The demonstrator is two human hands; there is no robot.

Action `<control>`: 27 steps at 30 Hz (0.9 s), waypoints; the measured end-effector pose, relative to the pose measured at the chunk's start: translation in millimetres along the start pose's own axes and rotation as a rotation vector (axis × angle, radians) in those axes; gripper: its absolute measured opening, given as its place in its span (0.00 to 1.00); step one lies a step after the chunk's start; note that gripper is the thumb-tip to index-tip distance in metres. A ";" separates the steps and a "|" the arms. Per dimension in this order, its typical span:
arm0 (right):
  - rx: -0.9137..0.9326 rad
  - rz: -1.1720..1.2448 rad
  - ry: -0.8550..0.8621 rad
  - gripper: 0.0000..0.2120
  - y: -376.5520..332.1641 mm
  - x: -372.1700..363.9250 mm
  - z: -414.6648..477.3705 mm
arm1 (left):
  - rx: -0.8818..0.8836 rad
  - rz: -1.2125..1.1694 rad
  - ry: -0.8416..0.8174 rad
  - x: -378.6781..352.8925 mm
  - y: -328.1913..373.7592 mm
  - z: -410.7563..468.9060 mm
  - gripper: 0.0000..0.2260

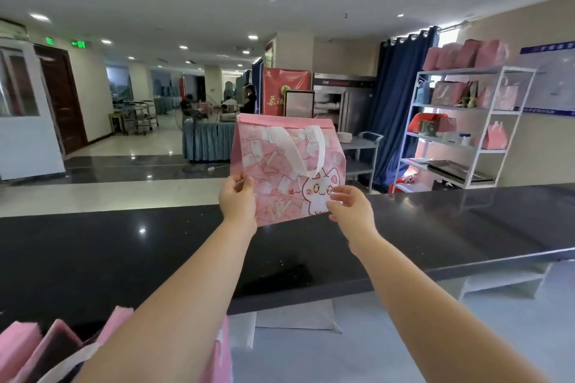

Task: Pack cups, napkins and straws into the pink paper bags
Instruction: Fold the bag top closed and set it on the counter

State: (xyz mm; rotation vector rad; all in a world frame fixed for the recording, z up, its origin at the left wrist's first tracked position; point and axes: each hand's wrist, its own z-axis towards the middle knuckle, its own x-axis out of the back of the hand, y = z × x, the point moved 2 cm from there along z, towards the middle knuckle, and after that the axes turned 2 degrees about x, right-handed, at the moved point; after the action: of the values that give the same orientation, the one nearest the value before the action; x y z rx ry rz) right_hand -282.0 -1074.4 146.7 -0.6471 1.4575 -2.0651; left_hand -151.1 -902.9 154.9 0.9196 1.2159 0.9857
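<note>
my arms reach straight forward. left hand pinches the pink bag low down, right hand pinches it too

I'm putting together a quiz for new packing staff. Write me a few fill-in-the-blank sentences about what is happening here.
1. The pink bag held up in the air bears a cartoon ____ on its front.
2. Its looped handles are ____ in colour.
3. The left hand grips the bag's left edge, while the right hand holds its lower ____ corner.
4. Below the bag lies a glossy ____ countertop.

Missing words: cat; white; right; black.
</note>
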 end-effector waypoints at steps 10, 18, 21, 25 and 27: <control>-0.248 0.088 -0.377 0.18 110.0 17.8 58.8 | 0.105 0.037 0.159 -117.8 -128.9 -34.8 0.03; -0.278 0.244 -0.255 0.18 156.0 66.0 92.2 | 0.061 0.107 -0.223 -174.6 -167.8 -73.7 0.09; -0.212 0.191 -0.182 0.24 153.2 73.5 93.0 | -0.109 0.223 -0.155 -162.0 -164.4 -70.0 0.09; -0.066 0.121 -0.101 0.17 136.3 71.4 95.5 | -0.304 0.386 0.185 -126.0 -144.5 -40.5 0.11; 0.004 0.030 -0.115 0.17 125.9 66.0 101.2 | -0.177 0.470 0.135 -120.2 -136.3 -17.9 0.16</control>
State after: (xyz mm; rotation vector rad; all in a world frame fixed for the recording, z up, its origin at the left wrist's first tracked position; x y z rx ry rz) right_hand -247.5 -1223.8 63.5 -0.7253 1.3893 -1.9737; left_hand -163.7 -1059.2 61.2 1.0325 1.0197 1.5251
